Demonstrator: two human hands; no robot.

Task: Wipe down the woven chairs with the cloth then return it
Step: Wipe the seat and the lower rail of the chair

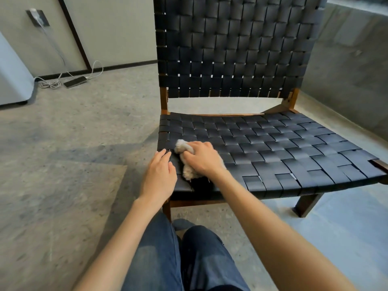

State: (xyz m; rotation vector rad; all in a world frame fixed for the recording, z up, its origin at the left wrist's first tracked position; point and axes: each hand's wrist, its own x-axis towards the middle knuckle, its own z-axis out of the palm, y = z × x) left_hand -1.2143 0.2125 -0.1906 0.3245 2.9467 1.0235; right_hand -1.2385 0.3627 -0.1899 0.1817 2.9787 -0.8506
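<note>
A low chair (pixel 273 152) with a black woven seat, a black woven back and a brown wooden frame stands in front of me. My right hand (pixel 201 157) grips a bunched beige cloth (pixel 183 147) and holds it down on the seat's front left corner. Part of the cloth sticks out beyond my fingers and part below my palm. My left hand (pixel 159 175) rests flat on the seat's left front edge, fingers straight, right beside the cloth.
The grey speckled floor (pixel 63 164) spreads out to the left. A phone (pixel 75 81) on a white charging cable lies by the far wall. A concrete wall (pixel 346 70) runs close along the chair's right side. My jeans-clad knees (pixel 189 255) are near the seat's front.
</note>
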